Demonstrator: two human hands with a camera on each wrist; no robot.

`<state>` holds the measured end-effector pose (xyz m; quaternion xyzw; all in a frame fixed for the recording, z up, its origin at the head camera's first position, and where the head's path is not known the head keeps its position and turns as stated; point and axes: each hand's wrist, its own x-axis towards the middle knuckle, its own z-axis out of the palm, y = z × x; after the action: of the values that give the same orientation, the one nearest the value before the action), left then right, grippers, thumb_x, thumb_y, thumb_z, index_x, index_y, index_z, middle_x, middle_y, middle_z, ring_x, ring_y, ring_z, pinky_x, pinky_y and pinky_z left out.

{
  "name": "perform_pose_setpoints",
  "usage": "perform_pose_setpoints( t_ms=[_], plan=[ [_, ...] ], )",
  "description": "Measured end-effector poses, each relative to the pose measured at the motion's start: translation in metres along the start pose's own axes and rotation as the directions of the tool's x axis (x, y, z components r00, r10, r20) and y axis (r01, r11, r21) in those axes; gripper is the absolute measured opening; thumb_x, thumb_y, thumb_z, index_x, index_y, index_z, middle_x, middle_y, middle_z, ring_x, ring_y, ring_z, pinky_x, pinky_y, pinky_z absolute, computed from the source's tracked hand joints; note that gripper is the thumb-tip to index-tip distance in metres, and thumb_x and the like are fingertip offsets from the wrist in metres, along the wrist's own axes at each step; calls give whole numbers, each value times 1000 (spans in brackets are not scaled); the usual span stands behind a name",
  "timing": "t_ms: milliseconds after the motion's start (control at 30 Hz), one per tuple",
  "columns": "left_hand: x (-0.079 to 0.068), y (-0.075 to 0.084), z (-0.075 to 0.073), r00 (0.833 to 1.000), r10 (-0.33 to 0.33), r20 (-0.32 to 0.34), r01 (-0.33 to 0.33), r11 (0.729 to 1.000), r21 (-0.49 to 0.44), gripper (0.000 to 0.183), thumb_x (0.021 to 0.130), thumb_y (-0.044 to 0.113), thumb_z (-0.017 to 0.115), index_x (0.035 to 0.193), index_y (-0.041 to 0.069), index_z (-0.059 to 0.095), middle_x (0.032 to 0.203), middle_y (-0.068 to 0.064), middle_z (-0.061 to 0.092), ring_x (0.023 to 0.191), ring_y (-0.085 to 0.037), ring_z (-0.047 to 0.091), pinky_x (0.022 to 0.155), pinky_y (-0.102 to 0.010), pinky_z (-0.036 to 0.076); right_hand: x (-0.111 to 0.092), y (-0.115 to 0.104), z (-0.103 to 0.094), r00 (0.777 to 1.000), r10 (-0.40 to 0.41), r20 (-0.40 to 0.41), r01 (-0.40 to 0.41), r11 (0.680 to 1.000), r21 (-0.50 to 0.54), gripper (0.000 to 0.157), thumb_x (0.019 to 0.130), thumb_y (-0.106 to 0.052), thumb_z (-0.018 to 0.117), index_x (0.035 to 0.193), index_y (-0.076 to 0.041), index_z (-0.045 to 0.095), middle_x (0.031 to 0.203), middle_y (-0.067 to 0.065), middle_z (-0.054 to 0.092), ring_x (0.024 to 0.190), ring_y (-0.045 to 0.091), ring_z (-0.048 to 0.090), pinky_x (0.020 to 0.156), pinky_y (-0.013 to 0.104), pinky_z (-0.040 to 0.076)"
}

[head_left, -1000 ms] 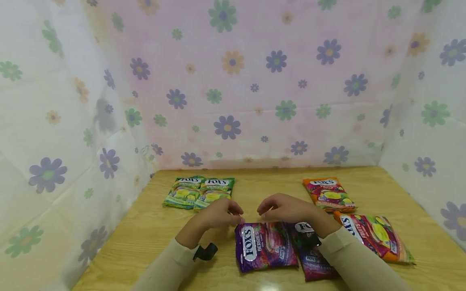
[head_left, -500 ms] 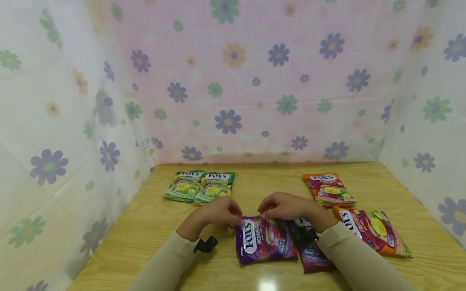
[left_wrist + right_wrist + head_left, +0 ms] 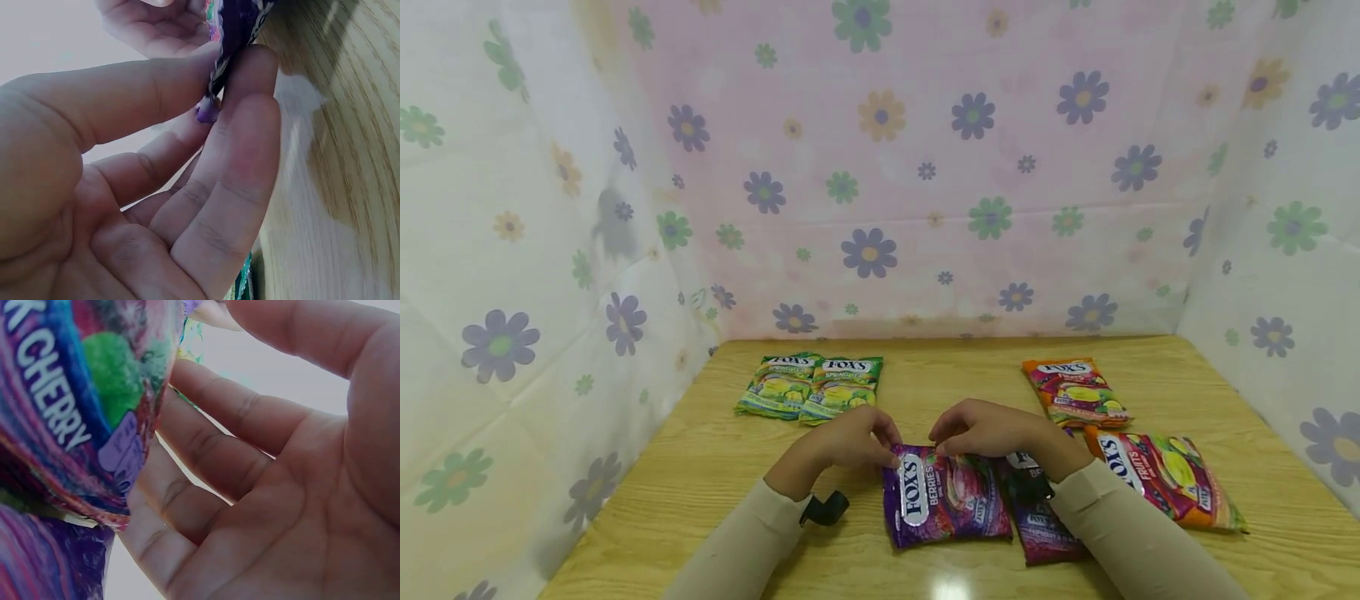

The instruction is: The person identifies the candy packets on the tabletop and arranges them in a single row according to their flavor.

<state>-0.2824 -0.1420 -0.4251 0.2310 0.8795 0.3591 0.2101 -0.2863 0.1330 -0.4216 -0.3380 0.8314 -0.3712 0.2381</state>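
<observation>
Two green-and-yellow printed film candy bags (image 3: 782, 390) lie side by side toward the far left corner of the wooden worktop (image 3: 955, 379). Left hand (image 3: 844, 437): grip pinching, thumb against fingers, on the far left corner of the purple, pillow-shaped film bag (image 3: 951, 502), located near the middle of the worktop's near edge. Likely fault: slipping or tearing, caused by pulling on the thin edge alone. Right hand (image 3: 1000, 429): fingertips at the bag's far edge; whether this grip pinches cannot be told. Likely fault: uneven pull would skew the bag; a rightward shift could snag the darker purple film bag (image 3: 1047, 533) just beside it. Orientation: long axis left to right, nearly parallel to the near edge; logo end points left.
</observation>
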Motion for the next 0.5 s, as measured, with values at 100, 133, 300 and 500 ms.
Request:
perform_pose_setpoints(
  t_ms=[100, 133, 300, 500],
  plan=[
    [0, 0, -1, 1000, 18, -9, -18, 999, -32, 15, 87, 13, 83, 98, 10, 74, 93, -1, 71, 80, -16, 67, 68, -31, 58, 1, 1, 1, 1000, 3, 1, -3, 1000, 3, 33, 102, -24, 65, 130, -6, 70, 117, 2, 75, 101, 15, 69, 88, 36, 58],
    [0, 0, -2, 1000, 26, -15, -27, 999, -45, 15, 87, 12, 83, 99, 10, 74, 93, -2, 71, 80, -17, 67, 68, -32, 59, 2, 1, 1, 1000, 3, 1, -3, 1000, 3, 32, 102, -24, 65, 129, -8, 71, 115, 1, 75, 101, 15, 70, 88, 36, 58],
    [0, -1, -3, 999, 44, -27, -47, 993, -111, 16, 89, 10, 81, 102, 8, 72, 97, -4, 72, 80, -18, 70, 66, -36, 62, 3, 0, 3, 1000, 8, 5, -8, 1000, -3, 27, 101, -26, 68, 125, -14, 73, 110, -3, 74, 97, 15, 69, 84, 35, 57],
    [0, -2, -3, 998, 42, -38, -47, 989, -138, 17, 90, 11, 80, 104, 8, 72, 98, -6, 71, 81, -19, 69, 68, -38, 63, 3, 1, 2, 1000, -11, -2, 11, 999, -30, 25, 101, -21, 68, 124, -14, 73, 107, -3, 74, 92, 14, 68, 78, 32, 57]
  ],
)
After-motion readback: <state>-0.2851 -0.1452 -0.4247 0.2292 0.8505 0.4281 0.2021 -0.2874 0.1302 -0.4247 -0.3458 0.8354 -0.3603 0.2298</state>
